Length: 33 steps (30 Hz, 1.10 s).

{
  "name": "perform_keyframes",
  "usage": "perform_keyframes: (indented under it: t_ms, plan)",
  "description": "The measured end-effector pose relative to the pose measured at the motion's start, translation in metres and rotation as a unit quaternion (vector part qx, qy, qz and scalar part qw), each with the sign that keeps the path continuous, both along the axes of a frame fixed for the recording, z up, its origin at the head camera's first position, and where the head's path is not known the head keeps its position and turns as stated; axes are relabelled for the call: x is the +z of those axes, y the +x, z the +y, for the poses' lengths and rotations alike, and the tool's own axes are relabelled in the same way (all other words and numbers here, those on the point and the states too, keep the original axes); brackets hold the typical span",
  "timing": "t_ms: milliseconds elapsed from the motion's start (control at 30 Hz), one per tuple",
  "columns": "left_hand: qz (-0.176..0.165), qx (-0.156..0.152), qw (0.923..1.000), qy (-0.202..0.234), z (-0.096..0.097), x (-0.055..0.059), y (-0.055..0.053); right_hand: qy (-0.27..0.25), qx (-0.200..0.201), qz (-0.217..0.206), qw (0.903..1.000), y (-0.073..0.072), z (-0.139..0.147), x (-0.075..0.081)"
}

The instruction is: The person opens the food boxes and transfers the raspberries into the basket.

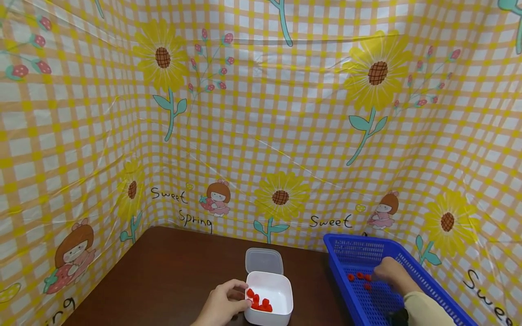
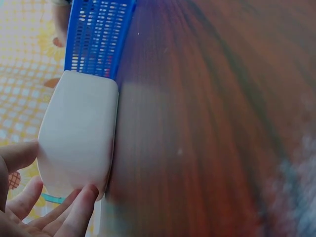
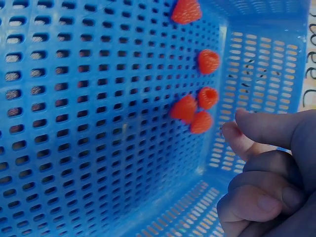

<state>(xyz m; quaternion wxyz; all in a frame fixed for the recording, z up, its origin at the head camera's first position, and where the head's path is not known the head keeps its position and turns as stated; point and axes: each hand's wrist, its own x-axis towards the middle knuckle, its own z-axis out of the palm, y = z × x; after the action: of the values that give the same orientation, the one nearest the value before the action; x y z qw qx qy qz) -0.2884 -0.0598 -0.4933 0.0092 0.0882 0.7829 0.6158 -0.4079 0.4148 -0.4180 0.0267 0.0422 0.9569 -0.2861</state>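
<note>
A square white plastic box (image 1: 281,296) stands on the table with several red raspberries (image 1: 256,299) toward its near left. My left hand (image 1: 225,302) holds the box at its left side, thumb and fingers spread along the wall. In the left wrist view, curved fingertips (image 2: 88,195) touch the white box (image 2: 81,128) low down. My right hand (image 1: 393,274) is inside the blue basket (image 1: 346,290). Its thumb and index finger point toward loose raspberries (image 3: 201,122), the other fingers curled, with nothing visible held. Several raspberries lie on the basket's perforated floor.
Just behind the box lies a translucent lid (image 1: 264,260). The basket's raised rim runs along the right of the dark brown table (image 1: 163,280). A checked, sunflower-print cloth (image 1: 244,145) encloses the back and both sides.
</note>
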Motion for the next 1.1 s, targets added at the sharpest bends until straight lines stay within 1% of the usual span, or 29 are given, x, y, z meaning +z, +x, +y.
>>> perform_keyframes:
  t_ms: [133, 300, 367, 467, 633, 767, 967, 1100]
  plan:
    - [-0.002, 0.002, 1.0000, 0.002, 0.001, 0.001, 0.000, 0.003, 0.022, 0.027, 0.9994, 0.003, -0.012, 0.011]
    - [-0.004, 0.004, 1.0000, -0.001, 0.001, 0.003, 0.002, 0.005, 0.042, 0.049, 0.9979, 0.010, -0.038, 0.027]
    - [-0.005, 0.003, 1.0000, -0.001, 0.001, 0.003, 0.002, 0.015, 0.049, 0.062, 0.9967, 0.013, -0.049, 0.032]
    - [-0.003, 0.002, 1.0000, 0.000, 0.001, 0.002, 0.003, 0.013, 0.057, 0.075, 0.9955, 0.015, -0.065, 0.039]
    - [0.005, -0.001, 1.0000, 0.001, 0.000, 0.001, 0.003, -0.017, 0.059, 0.065, 0.9960, 0.019, -0.090, 0.049]
    - [0.002, -0.002, 1.0000, 0.002, 0.000, 0.000, 0.002, -0.040, 0.059, 0.051, 0.9961, 0.021, -0.109, 0.055]
    - [-0.008, 0.001, 1.0000, 0.002, 0.000, 0.000, 0.001, -0.093, 0.054, 0.026, 0.9938, 0.026, -0.139, 0.058]
    - [-0.013, 0.000, 0.9999, 0.002, -0.001, 0.000, 0.001, -0.122, 0.064, 0.019, 0.9903, 0.032, -0.160, 0.057]
